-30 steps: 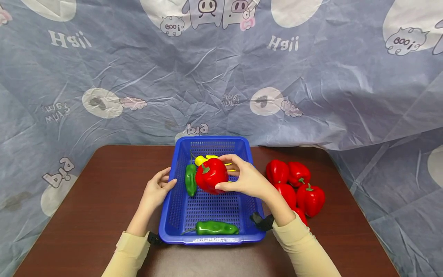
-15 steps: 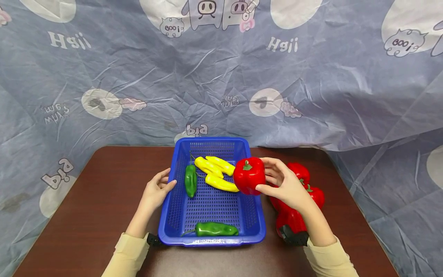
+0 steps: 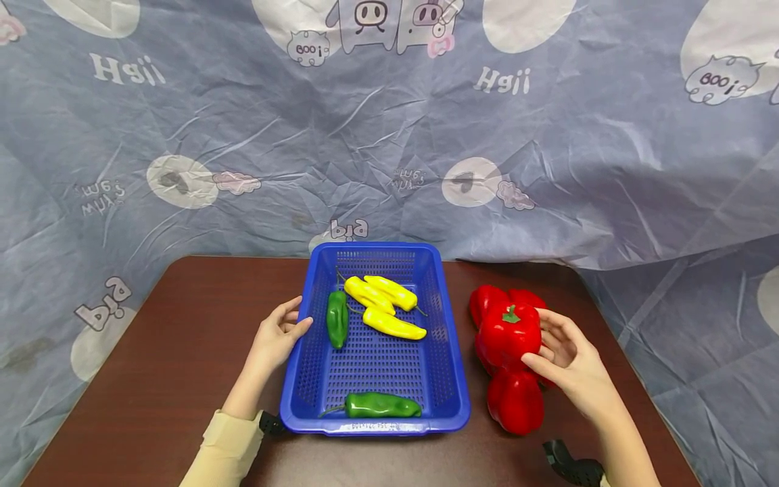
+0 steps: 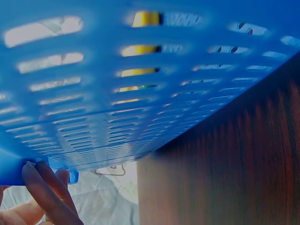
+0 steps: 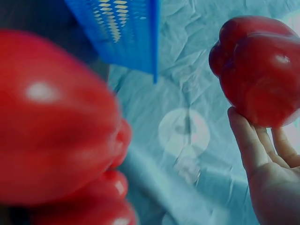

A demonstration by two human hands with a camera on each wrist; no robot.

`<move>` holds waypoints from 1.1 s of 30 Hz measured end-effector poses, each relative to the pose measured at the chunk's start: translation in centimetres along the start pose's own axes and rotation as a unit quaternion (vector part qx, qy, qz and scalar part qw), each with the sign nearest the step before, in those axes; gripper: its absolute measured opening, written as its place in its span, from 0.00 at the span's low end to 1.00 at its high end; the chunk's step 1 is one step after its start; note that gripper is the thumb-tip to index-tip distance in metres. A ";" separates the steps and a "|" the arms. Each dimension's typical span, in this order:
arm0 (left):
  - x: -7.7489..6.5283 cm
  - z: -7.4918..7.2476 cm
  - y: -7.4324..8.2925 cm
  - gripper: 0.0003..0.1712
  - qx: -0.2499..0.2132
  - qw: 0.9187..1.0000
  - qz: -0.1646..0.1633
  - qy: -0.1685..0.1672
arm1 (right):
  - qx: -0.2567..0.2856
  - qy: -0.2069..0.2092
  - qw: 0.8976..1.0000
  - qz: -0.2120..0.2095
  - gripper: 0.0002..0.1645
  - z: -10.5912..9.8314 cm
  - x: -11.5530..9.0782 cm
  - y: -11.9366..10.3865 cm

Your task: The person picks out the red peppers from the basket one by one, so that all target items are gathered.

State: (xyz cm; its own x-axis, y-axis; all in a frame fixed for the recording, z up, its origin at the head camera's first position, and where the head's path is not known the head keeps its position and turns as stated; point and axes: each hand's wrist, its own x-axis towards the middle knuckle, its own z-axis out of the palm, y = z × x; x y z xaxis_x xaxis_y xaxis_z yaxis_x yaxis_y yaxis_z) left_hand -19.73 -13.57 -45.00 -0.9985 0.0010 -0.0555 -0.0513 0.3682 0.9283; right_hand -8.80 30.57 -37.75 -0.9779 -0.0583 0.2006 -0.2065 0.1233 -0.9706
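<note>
My right hand (image 3: 572, 358) holds a red bell pepper (image 3: 510, 333) by its right side, thumb in front and fingers behind. Its green stem faces up. In the right wrist view the same bell pepper (image 5: 262, 75) sits at the fingertips, clear of the other red bell peppers (image 5: 51, 117). Those others, such as one bell pepper (image 3: 516, 404) at the front, lie clustered below and are partly hidden. At the left side of the blue basket (image 3: 294, 379), my left hand (image 3: 276, 338) grips the rim between thumb and fingers.
Inside the basket lie three yellow peppers (image 3: 394, 325) towards the back. One green pepper (image 3: 337, 318) lies along the left, another green pepper (image 3: 382, 405) across the front. The brown table (image 3: 201, 318) ends at a grey printed cloth (image 3: 377, 155) behind.
My right hand has carried the red bell pepper from above the basket rightwards to over the red cluster, uncovering the yellow peppers. My left hand has stayed on the rim.
</note>
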 end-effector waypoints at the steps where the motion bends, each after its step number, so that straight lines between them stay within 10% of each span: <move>1: 0.0 0.0 0.0 0.33 0.001 1.000 0.000 -0.001 | 0.004 0.005 1.000 0.001 0.37 -0.3 -0.4 0.3; 12: 0.0 0.0 -0.1 0.33 0.003 1.000 0.001 -0.002 | 0.069 0.076 0.993 -0.057 0.39 -3.4 -3.9 3.5; 33: 0.0 0.1 -0.1 0.33 -0.008 1.000 0.002 0.000 | -0.008 0.221 0.961 0.168 0.34 -6.3 -8.8 7.8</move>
State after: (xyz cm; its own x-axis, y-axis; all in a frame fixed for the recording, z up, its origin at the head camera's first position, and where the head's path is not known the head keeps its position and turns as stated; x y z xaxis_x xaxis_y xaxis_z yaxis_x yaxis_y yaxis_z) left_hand -19.73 -13.48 -45.10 -0.9986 0.0017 -0.0521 -0.0481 0.3523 0.9346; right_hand -1.99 38.27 -46.27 -0.9067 0.4133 -0.0839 0.1268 0.0774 -0.9889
